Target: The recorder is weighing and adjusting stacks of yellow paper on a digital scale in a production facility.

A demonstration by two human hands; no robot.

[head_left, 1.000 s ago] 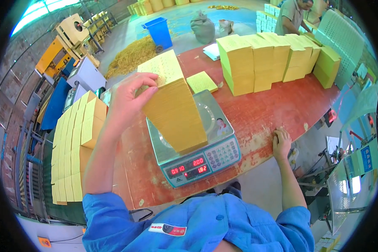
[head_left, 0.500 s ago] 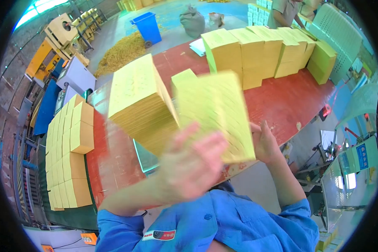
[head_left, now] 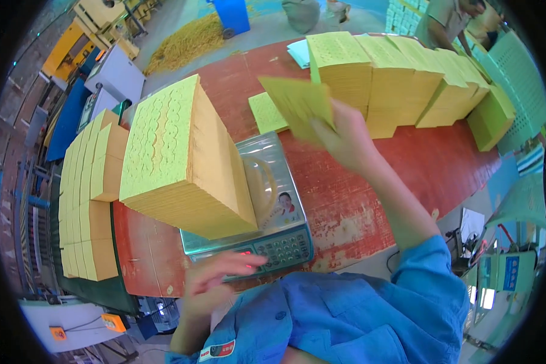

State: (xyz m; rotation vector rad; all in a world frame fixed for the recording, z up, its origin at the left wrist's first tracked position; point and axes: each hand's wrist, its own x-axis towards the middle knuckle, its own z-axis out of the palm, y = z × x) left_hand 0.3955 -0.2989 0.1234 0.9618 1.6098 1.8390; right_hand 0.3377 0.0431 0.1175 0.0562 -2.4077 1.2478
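My right hand (head_left: 347, 137) grips a thin bundle of yellow paper sheets (head_left: 294, 103), tilted and blurred, above the red table. Beneath it a low pad of yellow paper (head_left: 264, 114) lies on the table. A tall stack of yellow paper (head_left: 194, 164), its top sheet embossed with a wavy pattern, stands on a digital weighing scale (head_left: 292, 209) with a metal pan. My left hand (head_left: 218, 280), fingers loosely stretched and apart, is at the scale's front edge beside the keypad and holds nothing.
More yellow paper stacks (head_left: 400, 79) line the table's far right, with others (head_left: 88, 206) on a dark green surface at the left. A co-worker (head_left: 446, 24) stands behind. Beyond the table are a blue bin (head_left: 232, 15) and a heap of yellow shreds (head_left: 185, 45).
The thick block of paper before me is gone from between my hands. My right hand has moved up and away with a thin bundle; my left has dropped toward me. The scale now shows.
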